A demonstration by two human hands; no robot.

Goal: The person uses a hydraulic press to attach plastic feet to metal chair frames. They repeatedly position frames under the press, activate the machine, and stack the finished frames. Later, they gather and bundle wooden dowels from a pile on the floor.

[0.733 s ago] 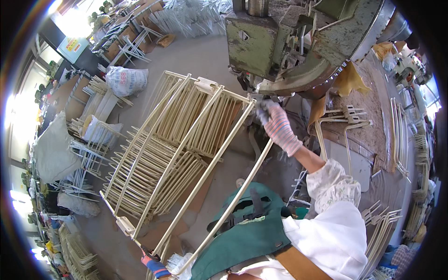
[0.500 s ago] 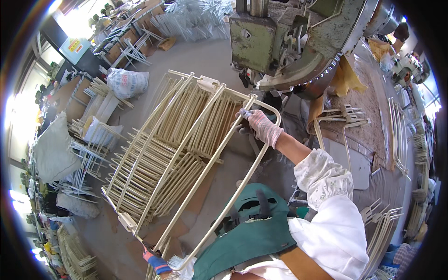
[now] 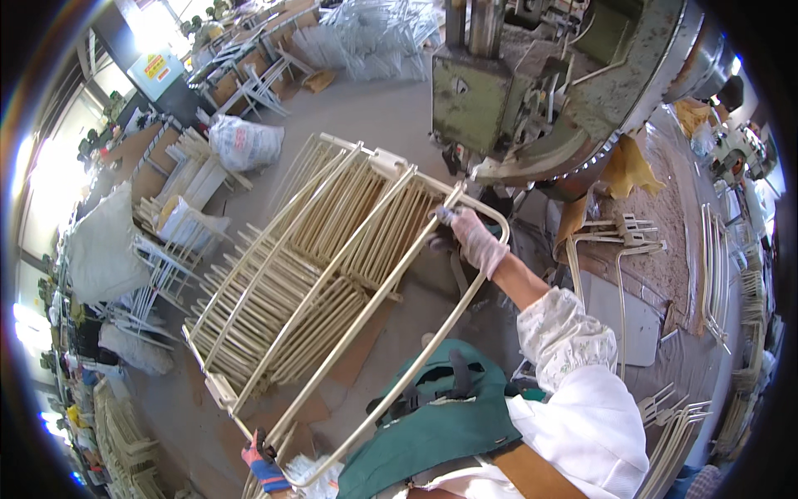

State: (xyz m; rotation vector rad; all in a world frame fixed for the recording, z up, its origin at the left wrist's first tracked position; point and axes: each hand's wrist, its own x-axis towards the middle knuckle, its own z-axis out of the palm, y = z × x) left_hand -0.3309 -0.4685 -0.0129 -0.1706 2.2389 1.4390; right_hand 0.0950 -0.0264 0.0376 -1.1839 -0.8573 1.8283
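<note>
A large cream metal tube frame (image 3: 376, 299), with rounded corners, several crossbars and small end plates, slants across the middle in front of my body. My right hand (image 3: 475, 239), in a pale pinkish glove with grey fingertips, is closed on its far right part, near a crossbar end. Low in the view, my left hand (image 3: 264, 462) wears a red and blue glove and grips the frame's near left end. Its fingers are partly hidden. Beneath and beyond the frame lie stacks of similar cream bent tubes (image 3: 283, 320).
A heavy green machine (image 3: 474, 104) stands ahead to the right. Beside it, bent tube parts (image 3: 619, 237) rest on a worktable (image 3: 677, 233). White sacks (image 3: 245, 143) and more tube racks (image 3: 158, 283) stand on the left. Bundled metal parts (image 3: 378, 37) lie at the far side.
The whole view has shifted slightly, with the machine and sacks appearing farther right and lower. Both hands keep hold of the frame; my left hand appears a little farther left.
</note>
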